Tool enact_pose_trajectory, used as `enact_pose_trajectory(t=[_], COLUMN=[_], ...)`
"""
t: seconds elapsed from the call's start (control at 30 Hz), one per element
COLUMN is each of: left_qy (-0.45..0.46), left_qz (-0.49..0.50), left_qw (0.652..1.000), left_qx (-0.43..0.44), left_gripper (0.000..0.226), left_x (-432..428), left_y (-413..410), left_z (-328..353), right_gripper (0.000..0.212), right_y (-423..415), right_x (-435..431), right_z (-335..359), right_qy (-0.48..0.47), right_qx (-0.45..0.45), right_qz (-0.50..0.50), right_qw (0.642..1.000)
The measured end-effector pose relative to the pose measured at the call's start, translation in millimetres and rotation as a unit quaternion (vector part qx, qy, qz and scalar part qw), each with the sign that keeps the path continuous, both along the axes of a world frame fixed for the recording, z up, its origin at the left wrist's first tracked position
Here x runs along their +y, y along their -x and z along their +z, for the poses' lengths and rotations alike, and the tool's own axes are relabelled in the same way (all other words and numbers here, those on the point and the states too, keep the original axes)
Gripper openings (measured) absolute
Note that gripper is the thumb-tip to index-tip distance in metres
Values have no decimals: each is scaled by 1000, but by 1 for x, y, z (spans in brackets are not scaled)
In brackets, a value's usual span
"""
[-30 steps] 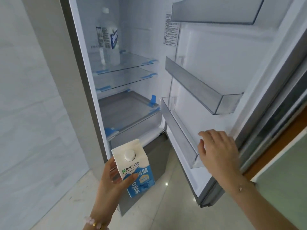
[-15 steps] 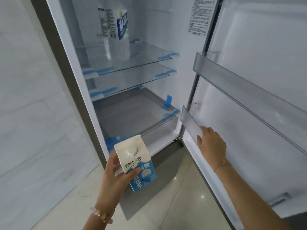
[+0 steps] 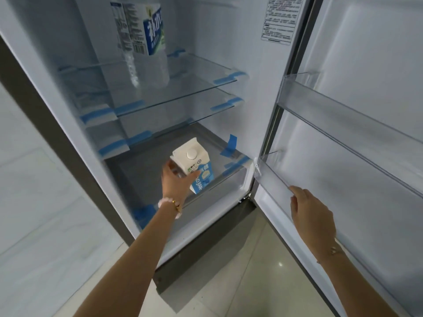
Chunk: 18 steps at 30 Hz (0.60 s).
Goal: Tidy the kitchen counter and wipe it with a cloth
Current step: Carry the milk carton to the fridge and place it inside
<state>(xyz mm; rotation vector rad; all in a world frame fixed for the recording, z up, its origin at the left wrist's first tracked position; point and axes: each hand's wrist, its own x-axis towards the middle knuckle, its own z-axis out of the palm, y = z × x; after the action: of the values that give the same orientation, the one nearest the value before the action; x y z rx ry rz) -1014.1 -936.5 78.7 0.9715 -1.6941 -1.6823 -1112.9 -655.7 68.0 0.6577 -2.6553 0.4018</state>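
A white and blue milk carton (image 3: 194,163) with a round white cap is held tilted inside the open fridge, just above the grey bottom shelf (image 3: 142,170). My left hand (image 3: 177,179) is shut on the carton from its left side, arm stretched into the fridge. My right hand (image 3: 311,213) rests on the clear rim of the lowest door bin (image 3: 272,177), fingers curled over its edge, holding the door open.
A large water bottle (image 3: 146,42) stands on the upper glass shelf (image 3: 194,88). A second glass shelf lies below it. The fridge door (image 3: 366,133) stands open at the right with another clear bin. Pale floor tiles lie below, a tiled wall at the left.
My left hand has carried the carton forward from outside the fridge to above the bottom shelf. My view has moved closer. My right hand stays on the door bin.
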Motion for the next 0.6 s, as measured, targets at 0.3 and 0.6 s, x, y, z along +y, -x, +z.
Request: enact_pose_trajectory(t=[0.3,0.6], left_qy=[-8,9], left_qz=[6,34], left_qw=[999,996], left_qx=[-50,-79], left_gripper=[72,73], left_x=[-27,-28], left_y=[76,96], left_z=[-32,-49], right_gripper=[24,24], right_y=[16,32], right_x=[18,38], right_z=[-3,-7], right_qy=[-15,-28], right_qx=[18,41], right_qz=[24,50], right_qw=[999,998])
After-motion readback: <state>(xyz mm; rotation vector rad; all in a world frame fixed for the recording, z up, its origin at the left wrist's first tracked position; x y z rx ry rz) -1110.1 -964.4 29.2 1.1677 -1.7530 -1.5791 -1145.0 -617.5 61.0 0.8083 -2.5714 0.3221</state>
